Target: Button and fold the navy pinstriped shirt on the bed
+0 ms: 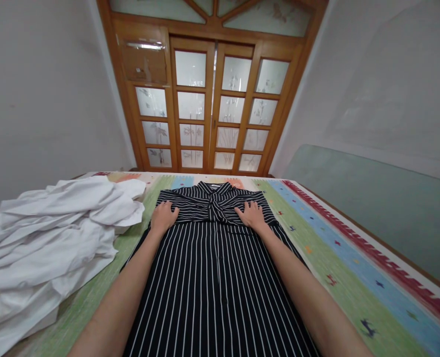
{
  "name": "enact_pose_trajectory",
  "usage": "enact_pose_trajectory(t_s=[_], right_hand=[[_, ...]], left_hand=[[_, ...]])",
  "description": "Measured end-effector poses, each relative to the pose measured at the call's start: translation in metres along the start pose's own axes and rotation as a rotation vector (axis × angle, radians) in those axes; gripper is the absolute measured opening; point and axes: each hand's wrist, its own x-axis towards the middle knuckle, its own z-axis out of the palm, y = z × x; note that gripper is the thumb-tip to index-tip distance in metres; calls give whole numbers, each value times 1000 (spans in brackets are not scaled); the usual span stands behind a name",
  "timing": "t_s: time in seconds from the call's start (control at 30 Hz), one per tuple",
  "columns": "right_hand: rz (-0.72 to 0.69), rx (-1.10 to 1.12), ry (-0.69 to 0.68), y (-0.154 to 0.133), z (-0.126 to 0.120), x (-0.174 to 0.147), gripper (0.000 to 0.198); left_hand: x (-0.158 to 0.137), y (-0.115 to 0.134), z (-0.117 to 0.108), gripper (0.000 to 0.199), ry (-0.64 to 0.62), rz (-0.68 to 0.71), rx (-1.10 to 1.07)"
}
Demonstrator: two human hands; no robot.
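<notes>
**Striped shirt (201, 287) laid out lengthwise, lower end nearest camera**

Head view. Dark shirt with thin white stripes lies front up on a patterned cover (327, 233), running from the bottom edge of the view to its collar (225, 188) at the far end. Button placket (220, 258) down the middle. Stripes run lengthwise on the body; across the chest, cloth of the same pattern lies with stripes sideways, creased and bunched at centre. Possibly folded-in sleeves; cannot confirm.

Left hand (163, 216): on the left side of the chest cloth, palm down, thumb apart from the fingers. Grip spread, resting on the fabric.

Right hand (252, 216): on the right side of the same cloth, fingers fanned, thumb toward centre. Grip likewise spread, resting on the fabric.

Surroundings: white cloth (56, 238), heaped and wrinkled, left of the shirt, with a strip of green cover between. Cover banded green, blue and dark red, with small figures. Pale green panel (372, 208) along the right side. Beyond the far edge, wooden doors (171, 114) with patterned glass panes (191, 104), set between grey walls (45, 89).
</notes>
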Motion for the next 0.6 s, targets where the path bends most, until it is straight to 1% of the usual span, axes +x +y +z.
enact_pose_trajectory(t_s=[0.03, 0.1, 0.13, 0.17, 0.2, 0.33, 0.6], right_hand=[[-116, -7, 18, 0, 1, 2, 69], [-369, -16, 11, 2, 3, 5, 60], [-449, -20, -9, 3, 4, 7, 57], [-478, -27, -30, 5, 5, 9, 56], [-468, -34, -50, 6, 6, 11, 56], [-349, -70, -85, 5, 7, 18, 58], [-160, -30, -91, -4, 10, 24, 71]], left_hand=[[0, 0, 0, 37, 3, 2, -2], [0, 0, 1, 37, 8, -1, -8], [0, 0, 1, 37, 9, -5, -10], [0, 0, 1, 37, 10, -11, -12], [0, 0, 1, 37, 11, -14, -14], [-1, 1, -1, 38, 9, -5, -11], [1, 1, 0, 38, -10, -2, -20]])
